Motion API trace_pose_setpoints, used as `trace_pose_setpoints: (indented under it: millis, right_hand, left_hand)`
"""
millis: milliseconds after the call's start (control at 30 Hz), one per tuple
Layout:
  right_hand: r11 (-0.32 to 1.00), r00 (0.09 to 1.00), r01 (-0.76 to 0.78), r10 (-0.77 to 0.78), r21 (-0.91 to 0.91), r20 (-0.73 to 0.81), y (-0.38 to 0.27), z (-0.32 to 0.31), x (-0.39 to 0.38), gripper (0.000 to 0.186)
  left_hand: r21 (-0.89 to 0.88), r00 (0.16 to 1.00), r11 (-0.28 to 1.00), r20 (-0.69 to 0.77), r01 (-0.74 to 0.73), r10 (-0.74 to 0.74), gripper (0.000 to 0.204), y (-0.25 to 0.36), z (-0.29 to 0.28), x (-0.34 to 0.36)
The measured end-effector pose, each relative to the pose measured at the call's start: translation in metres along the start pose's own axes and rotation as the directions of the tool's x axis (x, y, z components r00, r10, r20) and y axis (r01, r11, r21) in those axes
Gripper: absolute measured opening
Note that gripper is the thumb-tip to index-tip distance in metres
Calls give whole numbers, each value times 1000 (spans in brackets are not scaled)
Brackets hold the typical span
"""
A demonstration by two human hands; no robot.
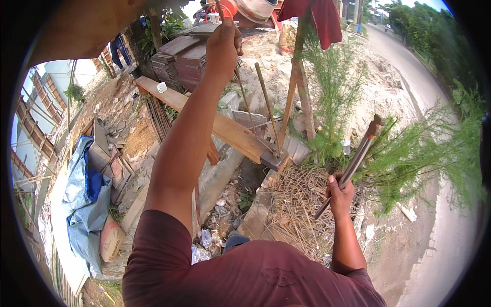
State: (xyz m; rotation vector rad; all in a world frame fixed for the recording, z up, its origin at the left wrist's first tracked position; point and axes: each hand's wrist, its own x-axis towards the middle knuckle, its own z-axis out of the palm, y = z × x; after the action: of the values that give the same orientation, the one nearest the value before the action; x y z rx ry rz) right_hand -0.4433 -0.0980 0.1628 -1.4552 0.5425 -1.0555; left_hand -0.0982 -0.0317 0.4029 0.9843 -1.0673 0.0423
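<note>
Clenched left hand [225, 43] round thin rod [219, 9], right hand [340, 195] wrapped round bar [358, 156], sack [111, 240] beside blue tarp [86, 210], sack print unclear.

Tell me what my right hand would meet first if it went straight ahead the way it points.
Your right hand would likely meet the tall, feathery green plant ahead. The tangle of thin, bent brown rods seems to lie lower, but depth is unclear from this view.
</note>
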Motion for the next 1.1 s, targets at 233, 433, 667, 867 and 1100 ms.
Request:
trace_pose_setpoints:
  millis: [233,433,667,867,1100]
  right_hand:
    - [986,984,137,-147,-100,-97,-20,-45,-24,22]
    - [902,908,197,-316,-385,-276,-105,-65,-55,16]
    - [259,857,-74,-478,-963,-195,-131,-38,-28,29]
    - [883,917,-203,20,-424,-398,1,8,-52,28]
    - [948,897,-208,87,-240,-434,37,83,-47,26]
  left_hand:
    - [305,943,947,273,103,-190,45,-113,54,-75]
    - [490,845,845,527,-215,-90,44,-84,108,-109]
    - [403,308,551,915,-730,-261,32,-34,118,-110]
    - [172,-74,585,925,-793,-373,29,-37,75,-112]
    - [55,205,493,945,-869,256,29,-24,-7,-70]
